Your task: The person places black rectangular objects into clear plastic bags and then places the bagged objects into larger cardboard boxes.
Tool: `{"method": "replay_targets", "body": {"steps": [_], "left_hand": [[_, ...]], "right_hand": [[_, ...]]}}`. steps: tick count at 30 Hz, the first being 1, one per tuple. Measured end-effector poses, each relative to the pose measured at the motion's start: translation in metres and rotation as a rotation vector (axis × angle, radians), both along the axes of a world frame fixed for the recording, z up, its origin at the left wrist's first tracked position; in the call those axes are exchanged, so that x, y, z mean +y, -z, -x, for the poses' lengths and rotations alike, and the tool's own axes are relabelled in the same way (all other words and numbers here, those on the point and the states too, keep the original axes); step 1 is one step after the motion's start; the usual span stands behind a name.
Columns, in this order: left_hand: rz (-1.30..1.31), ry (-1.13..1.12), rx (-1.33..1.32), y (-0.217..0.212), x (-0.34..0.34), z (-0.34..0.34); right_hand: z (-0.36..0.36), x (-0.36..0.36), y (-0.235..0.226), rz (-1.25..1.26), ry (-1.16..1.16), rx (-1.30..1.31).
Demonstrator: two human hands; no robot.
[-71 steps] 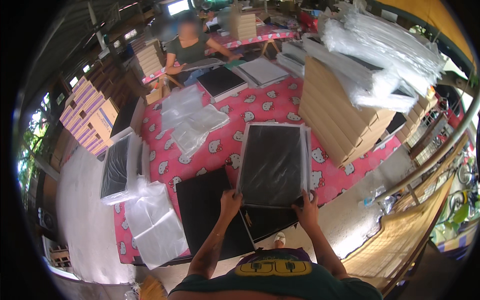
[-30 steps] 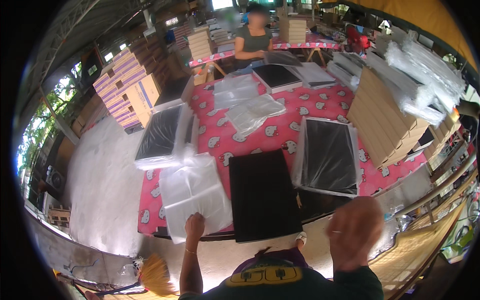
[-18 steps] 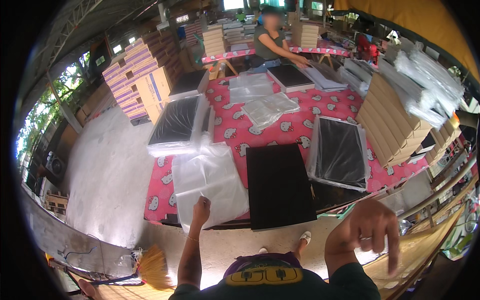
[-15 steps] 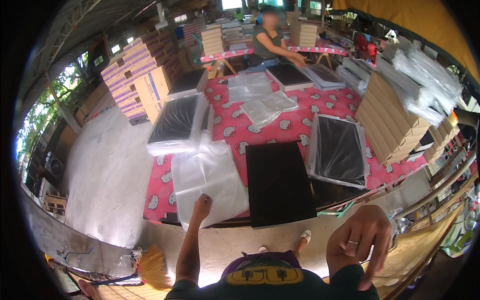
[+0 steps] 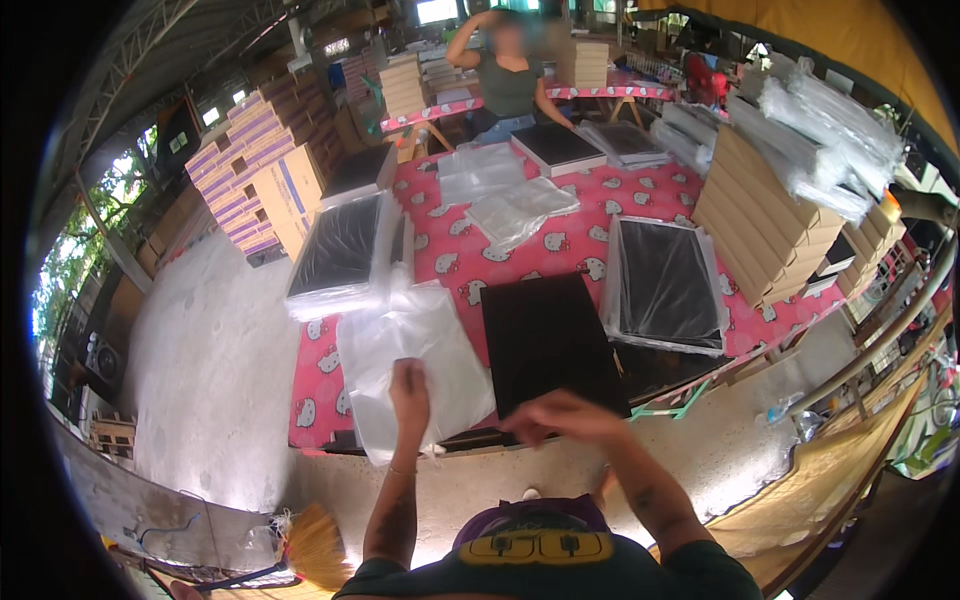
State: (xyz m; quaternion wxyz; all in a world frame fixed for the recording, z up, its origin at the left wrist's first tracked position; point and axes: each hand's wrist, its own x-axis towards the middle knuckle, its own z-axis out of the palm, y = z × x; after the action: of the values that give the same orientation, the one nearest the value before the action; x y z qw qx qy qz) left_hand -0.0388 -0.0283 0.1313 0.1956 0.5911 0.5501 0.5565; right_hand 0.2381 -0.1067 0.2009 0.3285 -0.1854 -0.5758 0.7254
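Note:
My left hand (image 5: 408,388) is closed over a stack of clear plastic bags (image 5: 365,375) at the table's near left and appears to pinch the top one. Just right of the bags lies a flat black panel (image 5: 545,335). Above its near edge hangs my right hand (image 5: 565,415), smeared by motion, pointing left; its fingers' hold does not show. Right of the panel is a stack of black panels wrapped in clear plastic (image 5: 665,285). Behind the bags, at the left, stands another plastic-wrapped stack of black panels (image 5: 340,245).
More bags (image 5: 520,210) lie mid-table on the pink patterned cloth (image 5: 445,235). A person (image 5: 508,85) sits across, beside a black-topped stack (image 5: 560,148). Brown cartons (image 5: 765,220) and plastic-wrapped bundles (image 5: 830,120) are piled at right. Boxes (image 5: 285,190) rise at left; a broom (image 5: 315,545) lies below.
My right hand has swung in from the lower right to the black panel's near edge. My left hand has moved slightly up the bags. The person across has raised one arm to the head.

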Motion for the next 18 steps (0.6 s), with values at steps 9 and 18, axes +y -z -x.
{"method": "replay_targets", "body": {"steps": [9,18], "left_hand": [[0.322,0.247,-0.266,-0.028,-0.077,-0.087],[0.009,0.262,0.226,0.003,-0.048,-0.119]], "right_hand": [[0.044,0.025,0.075,0.355,0.572,0.416],[0.032,-0.001,0.097,0.592,0.623,0.443]]}}
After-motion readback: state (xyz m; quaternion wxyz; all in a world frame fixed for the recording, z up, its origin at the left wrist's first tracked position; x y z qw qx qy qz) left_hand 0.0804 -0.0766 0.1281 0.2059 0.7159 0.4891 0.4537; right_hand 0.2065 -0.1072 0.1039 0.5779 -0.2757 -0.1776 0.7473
